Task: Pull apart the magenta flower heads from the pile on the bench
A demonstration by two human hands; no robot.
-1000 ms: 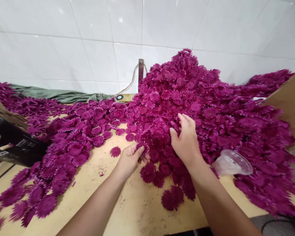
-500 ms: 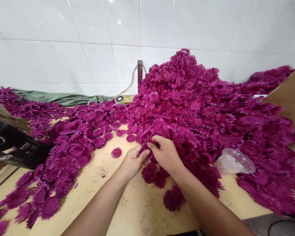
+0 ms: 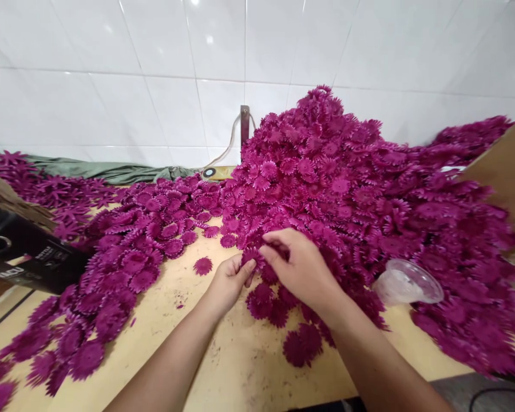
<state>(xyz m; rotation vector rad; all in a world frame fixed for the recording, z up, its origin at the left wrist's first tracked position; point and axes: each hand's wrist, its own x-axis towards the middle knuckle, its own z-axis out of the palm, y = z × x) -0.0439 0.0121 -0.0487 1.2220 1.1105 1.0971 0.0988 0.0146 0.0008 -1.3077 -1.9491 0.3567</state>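
Note:
Between the thumb and fingers of my left hand (image 3: 232,277) is a magenta artificial flower piece (image 3: 250,256), round with a toothed edge. My right hand (image 3: 292,257) is just to its right, thumb and fingers curved and apart, with nothing visible between them. Behind and right of my hands rises a large heap of like flower pieces (image 3: 326,171). Several loose ones (image 3: 261,301) lie on the table just below my hands. A single flower piece (image 3: 203,265) lies by itself left of my left hand.
More flower pieces (image 3: 111,297) spread along the left of the yellowish tabletop (image 3: 167,343). A black box (image 3: 30,252) stands far left. On the right, a clear plastic cup (image 3: 407,283) lies tipped against the heap, near a cardboard panel (image 3: 502,171). White tiles (image 3: 154,109) back the table.
My right hand has come away from the flower piece, moving slightly right, and its fingers have parted. My left hand still holds the piece, shifted slightly left.

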